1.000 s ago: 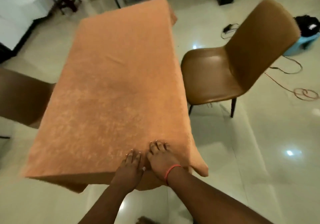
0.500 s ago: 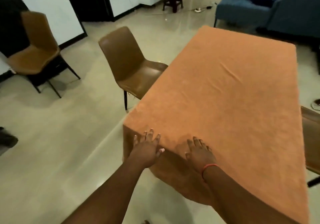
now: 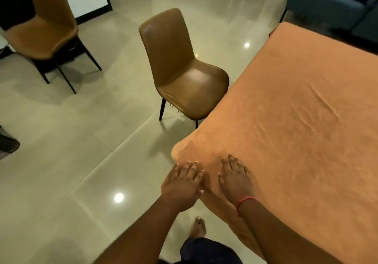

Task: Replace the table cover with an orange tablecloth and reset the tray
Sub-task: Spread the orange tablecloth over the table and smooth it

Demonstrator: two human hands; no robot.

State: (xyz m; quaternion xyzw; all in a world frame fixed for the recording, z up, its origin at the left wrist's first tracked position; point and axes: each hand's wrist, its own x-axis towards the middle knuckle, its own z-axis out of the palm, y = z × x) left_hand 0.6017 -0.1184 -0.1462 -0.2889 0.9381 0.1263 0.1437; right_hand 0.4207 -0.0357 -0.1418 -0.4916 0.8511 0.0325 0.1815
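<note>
1. The orange tablecloth (image 3: 302, 110) was seen spread over the tabletop, filling the right half of the frame, with its near corner draped down at lower centre.
2. The left hand (image 3: 181, 184) was laid flat on that draped corner, fingers straight and close together; nothing was held in the grip. Likely placed there to press the fold down over the table edge.
3. The right hand (image 3: 235, 178) was laid palm-down just beside the left, on top of the cloth near the corner, fingers straight, grip likewise holding nothing. A red wristband (image 3: 244, 201) was worn on that wrist.
4. Both hands were judged to be smoothing the corner so the cloth would sit flush and hang evenly.
5. A few creases (image 3: 325, 102) were left in the cloth at mid right; further smoothing was probably needed there.
6. The tray was not seen anywhere in frame, so the reset step was judged not yet done.
7. A brown chair (image 3: 180, 69) was stood at centre, its seat just beside the left edge of the cloth, likely pulled out for access.
8. A second brown chair (image 3: 47, 30) was stood at upper left, well apart from the tabletop.
9. A blue sofa (image 3: 327, 4) was seen at upper right, and a bare foot (image 3: 198, 227) on the tiled floor (image 3: 71, 161) at bottom centre.
</note>
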